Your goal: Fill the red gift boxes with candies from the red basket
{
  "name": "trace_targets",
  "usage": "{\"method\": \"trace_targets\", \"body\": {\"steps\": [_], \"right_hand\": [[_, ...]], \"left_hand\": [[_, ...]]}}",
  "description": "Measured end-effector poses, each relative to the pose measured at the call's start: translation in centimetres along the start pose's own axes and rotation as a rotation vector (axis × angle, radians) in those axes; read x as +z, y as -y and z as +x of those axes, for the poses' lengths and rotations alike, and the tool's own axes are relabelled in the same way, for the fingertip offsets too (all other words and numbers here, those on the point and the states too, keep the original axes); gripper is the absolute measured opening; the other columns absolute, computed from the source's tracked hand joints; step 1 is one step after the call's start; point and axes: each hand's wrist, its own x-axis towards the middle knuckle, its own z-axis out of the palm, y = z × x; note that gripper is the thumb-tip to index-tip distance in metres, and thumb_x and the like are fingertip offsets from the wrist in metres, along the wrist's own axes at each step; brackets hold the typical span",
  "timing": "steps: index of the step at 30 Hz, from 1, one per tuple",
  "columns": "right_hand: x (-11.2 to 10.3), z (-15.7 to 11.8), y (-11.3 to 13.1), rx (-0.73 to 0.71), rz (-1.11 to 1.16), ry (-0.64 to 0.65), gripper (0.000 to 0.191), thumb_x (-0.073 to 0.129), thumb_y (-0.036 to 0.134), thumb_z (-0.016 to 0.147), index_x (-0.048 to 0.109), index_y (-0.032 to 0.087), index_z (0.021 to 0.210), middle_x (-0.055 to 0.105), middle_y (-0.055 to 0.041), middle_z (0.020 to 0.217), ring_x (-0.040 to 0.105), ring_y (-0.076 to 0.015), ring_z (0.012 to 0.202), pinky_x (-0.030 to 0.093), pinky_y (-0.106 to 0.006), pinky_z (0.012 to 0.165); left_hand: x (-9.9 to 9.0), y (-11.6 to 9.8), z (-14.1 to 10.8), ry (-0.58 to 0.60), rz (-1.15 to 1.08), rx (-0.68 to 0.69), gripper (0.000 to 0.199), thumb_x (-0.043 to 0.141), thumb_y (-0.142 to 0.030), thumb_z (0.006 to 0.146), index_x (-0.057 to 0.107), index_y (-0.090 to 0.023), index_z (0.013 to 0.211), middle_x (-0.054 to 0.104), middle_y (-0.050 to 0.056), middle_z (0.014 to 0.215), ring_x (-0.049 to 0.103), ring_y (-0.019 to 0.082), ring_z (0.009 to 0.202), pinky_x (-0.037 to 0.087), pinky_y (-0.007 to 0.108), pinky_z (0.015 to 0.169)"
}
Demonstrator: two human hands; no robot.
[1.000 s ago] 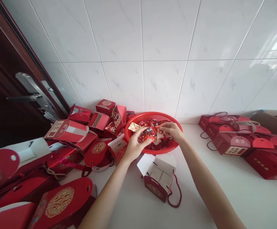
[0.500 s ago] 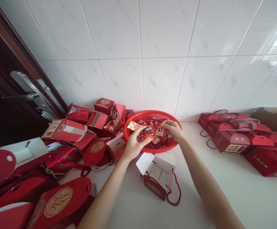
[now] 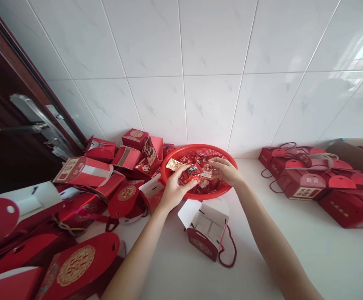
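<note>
A red plastic basket (image 3: 214, 195) full of wrapped candies stands against the tiled wall. Over its left part, my left hand (image 3: 175, 189) is closed around several wrapped candies (image 3: 193, 170); a gold-coloured packet (image 3: 173, 164) shows beside its fingers. My right hand (image 3: 227, 171) pinches a red and white candy packet (image 3: 207, 170) above the pile, close to the left hand's candies. Just in front of the basket, an open red gift box (image 3: 202, 246) shows its white inside, with its lid flap raised and a dark red cord handle (image 3: 234, 250) lying to its right.
Red gift boxes (image 3: 84, 171), some open, are heaped along the left side. Closed gift boxes with cord handles (image 3: 303, 185) stand in rows at the right, near a cardboard carton (image 3: 346, 154). A dark door with a metal handle (image 3: 33, 127) is at far left.
My right hand has shifted slightly left, bringing the red and white packet nearer the left hand. The left hand keeps its candies almost in place. The view has shifted slightly.
</note>
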Motion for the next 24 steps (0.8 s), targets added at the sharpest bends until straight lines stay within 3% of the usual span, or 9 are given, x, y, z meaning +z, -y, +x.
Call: {"method": "trace_targets", "body": {"steps": [3, 8, 15, 19, 24], "right_hand": [[0.0, -0.6, 0.6, 0.001, 0.031, 0.082, 0.038, 0.081, 0.024, 0.06, 0.066, 0.02, 0.095, 0.07, -0.0001, 0.083, 0.068, -0.0156, 0.072, 0.059, -0.028, 0.063], [-0.4, -1.2, 1.3, -0.04, 0.021, 0.103, 0.047, 0.081, 0.016, 0.056, 0.068, 0.02, 0.101, 0.067, 0.0036, 0.069, 0.065, -0.0132, 0.066, 0.057, -0.027, 0.064], [-0.1, -1.8, 1.7, -0.095, -0.013, 0.107, 0.041, 0.083, 0.023, 0.059, 0.071, 0.019, 0.098, 0.071, 0.0002, 0.078, 0.067, -0.014, 0.072, 0.056, -0.026, 0.068], [0.0, -2.1, 1.9, -0.131, -0.033, 0.137, 0.028, 0.084, 0.034, 0.066, 0.072, 0.017, 0.085, 0.072, -0.002, 0.085, 0.067, -0.0149, 0.076, 0.056, -0.028, 0.071], [0.2, -3.3, 3.0, -0.155, -0.105, 0.185, 0.027, 0.082, 0.038, 0.071, 0.071, 0.018, 0.085, 0.07, -0.0002, 0.081, 0.065, -0.0133, 0.07, 0.053, -0.027, 0.065]], "left_hand": [[0.1, -0.2, 0.0, -0.008, -0.024, -0.016, 0.055, 0.076, -0.035, 0.078, 0.061, -0.022, 0.129, 0.061, 0.009, 0.14, 0.054, 0.028, 0.132, 0.04, 0.042, 0.114], [0.2, -0.3, 0.0, -0.03, -0.072, -0.033, 0.059, 0.076, -0.036, 0.077, 0.06, -0.021, 0.131, 0.06, 0.01, 0.142, 0.053, 0.029, 0.133, 0.04, 0.043, 0.114], [0.2, -0.6, -0.1, -0.031, -0.043, -0.029, 0.057, 0.075, -0.033, 0.075, 0.062, -0.023, 0.129, 0.059, 0.008, 0.143, 0.051, 0.028, 0.136, 0.038, 0.043, 0.116], [0.2, -0.7, -0.2, -0.007, -0.049, -0.043, 0.057, 0.075, -0.031, 0.075, 0.061, -0.022, 0.13, 0.057, 0.009, 0.145, 0.049, 0.028, 0.137, 0.038, 0.042, 0.116], [-0.1, -1.6, -0.6, 0.104, 0.009, -0.06, 0.053, 0.075, -0.031, 0.076, 0.062, -0.022, 0.127, 0.061, 0.008, 0.141, 0.054, 0.028, 0.133, 0.043, 0.042, 0.112]]}}
